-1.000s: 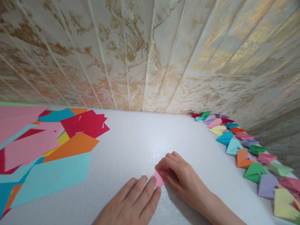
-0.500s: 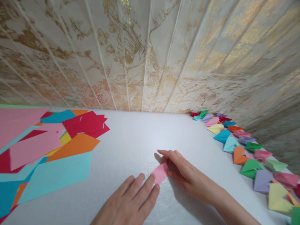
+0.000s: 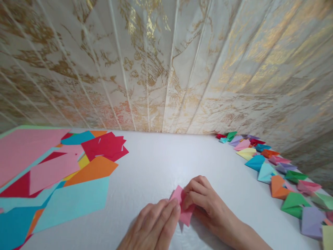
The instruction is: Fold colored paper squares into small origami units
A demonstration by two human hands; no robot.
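Note:
A small sheet of pink paper point(image 3: 178, 193), partly folded, is between my hands over the white table. Its upper corner and lower edge show; the middle is covered by fingers. My left hand point(image 3: 155, 222) has its fingers close together, their tips pressed on the paper's left side; its thumb is hidden. From the right, my right hand point(image 3: 209, 206) pinches the paper with bent fingers, closed on its right part.
Loose coloured paper pieces lie at left, among them red sheets point(image 3: 104, 146), an orange piece point(image 3: 91, 171) and a light blue piece point(image 3: 75, 201). Several folded paper shapes, including a green one point(image 3: 295, 205), line the table's right edge. A gold-patterned curtain point(image 3: 156, 69) hangs behind the white table point(image 3: 156, 163).
My right fingers have curled in and gripped the pink paper, which is now turned and lifted into a fold. My left fingers have drawn together on it. The view has shifted slightly.

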